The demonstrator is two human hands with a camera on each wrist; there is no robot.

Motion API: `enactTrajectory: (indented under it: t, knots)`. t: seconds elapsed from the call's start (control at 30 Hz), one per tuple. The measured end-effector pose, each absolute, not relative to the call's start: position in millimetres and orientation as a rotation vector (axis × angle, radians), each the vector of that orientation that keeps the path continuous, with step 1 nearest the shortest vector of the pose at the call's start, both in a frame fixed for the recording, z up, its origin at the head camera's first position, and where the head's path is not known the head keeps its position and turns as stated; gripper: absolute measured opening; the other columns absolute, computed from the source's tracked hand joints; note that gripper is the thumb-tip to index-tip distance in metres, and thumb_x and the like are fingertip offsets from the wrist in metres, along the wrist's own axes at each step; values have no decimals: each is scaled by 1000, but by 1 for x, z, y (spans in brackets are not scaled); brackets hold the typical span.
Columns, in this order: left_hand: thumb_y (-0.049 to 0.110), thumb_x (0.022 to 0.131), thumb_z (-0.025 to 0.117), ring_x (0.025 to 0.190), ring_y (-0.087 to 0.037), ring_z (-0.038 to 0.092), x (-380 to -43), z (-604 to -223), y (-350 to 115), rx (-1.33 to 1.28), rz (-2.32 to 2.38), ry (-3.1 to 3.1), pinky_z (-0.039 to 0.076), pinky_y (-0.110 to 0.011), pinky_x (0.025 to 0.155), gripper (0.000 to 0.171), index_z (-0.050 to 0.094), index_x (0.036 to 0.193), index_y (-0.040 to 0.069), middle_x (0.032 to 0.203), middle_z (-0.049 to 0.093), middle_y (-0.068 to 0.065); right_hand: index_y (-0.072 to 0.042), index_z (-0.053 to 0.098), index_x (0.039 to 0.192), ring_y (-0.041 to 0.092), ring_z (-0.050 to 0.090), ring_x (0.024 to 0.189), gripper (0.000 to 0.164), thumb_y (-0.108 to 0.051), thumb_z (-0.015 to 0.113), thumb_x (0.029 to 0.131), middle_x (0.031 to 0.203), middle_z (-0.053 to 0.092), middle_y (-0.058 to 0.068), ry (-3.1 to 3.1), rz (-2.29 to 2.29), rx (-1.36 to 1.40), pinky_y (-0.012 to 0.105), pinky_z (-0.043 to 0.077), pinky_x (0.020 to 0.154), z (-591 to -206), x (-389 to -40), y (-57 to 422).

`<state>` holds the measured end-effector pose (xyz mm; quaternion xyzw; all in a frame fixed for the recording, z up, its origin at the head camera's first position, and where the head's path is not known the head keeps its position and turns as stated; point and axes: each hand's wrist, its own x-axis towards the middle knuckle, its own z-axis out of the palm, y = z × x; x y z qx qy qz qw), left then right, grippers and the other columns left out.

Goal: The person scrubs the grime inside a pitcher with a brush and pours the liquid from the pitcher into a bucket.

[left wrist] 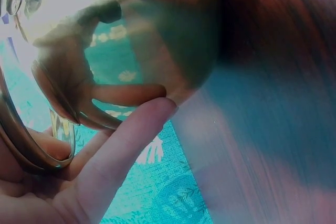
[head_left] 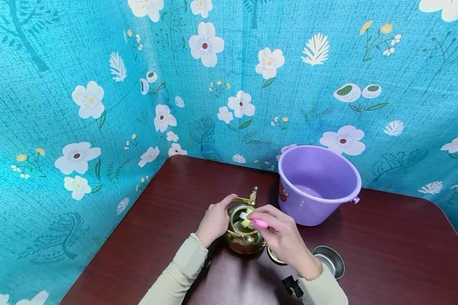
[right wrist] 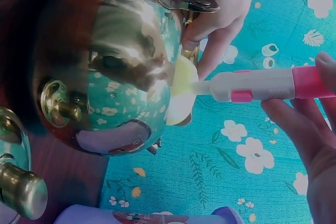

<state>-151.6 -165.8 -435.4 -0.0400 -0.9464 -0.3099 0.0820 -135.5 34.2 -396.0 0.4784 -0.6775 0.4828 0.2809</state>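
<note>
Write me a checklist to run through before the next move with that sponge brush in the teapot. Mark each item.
1. Gold-coloured teapot steadied: ok; the left hand holds it at its side.
2. Sponge brush gripped: ok; the right hand holds its pink end.
3. Yellow sponge head at the teapot's opening: ok; it sits in the mouth.
4. Lid off: ok; it lies on the table beside the teapot.
5. Metal strainer out of the way: ok; it stands apart, beyond the right forearm.
6. Teapot's inside clean: cannot tell; the hand and sponge cover much of it.
</note>
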Motion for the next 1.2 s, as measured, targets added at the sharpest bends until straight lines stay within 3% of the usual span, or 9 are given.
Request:
enactTrajectory:
  t: [0.7, 0.93, 1.2]
  knots:
    - [0, 91, 49, 67, -23, 64, -151, -437, -166, -126, -928, -2810, 50, -36, 57, 48, 57, 132, 26, 87, 71, -11, -6, 73, 96, 16, 64, 80, 10, -10, 71, 86, 89, 68, 9, -1714, 1301, 1246, 17, 49, 78, -406, -136, 35]
    - [0, 92, 48, 66, -22, 64, -152, -437, -166, -125, -931, -2815, 50, -36, 57, 48, 57, 131, 26, 87, 72, -11, -5, 74, 96, 15, 66, 81, 26, 6, 77, 73, 89, 68, 12, -1672, 1426, 1227, 16, 50, 76, -410, -137, 32]
    - [0, 91, 47, 65, -24, 64, -152, -437, -166, -120, -909, -2813, 50, -37, 56, 49, 57, 132, 26, 82, 70, -13, 0, 74, 93, 16, 68, 82, 39, 23, 72, 61, 88, 69, 16, -1641, 1581, 1211, 17, 51, 76, -413, -139, 32]
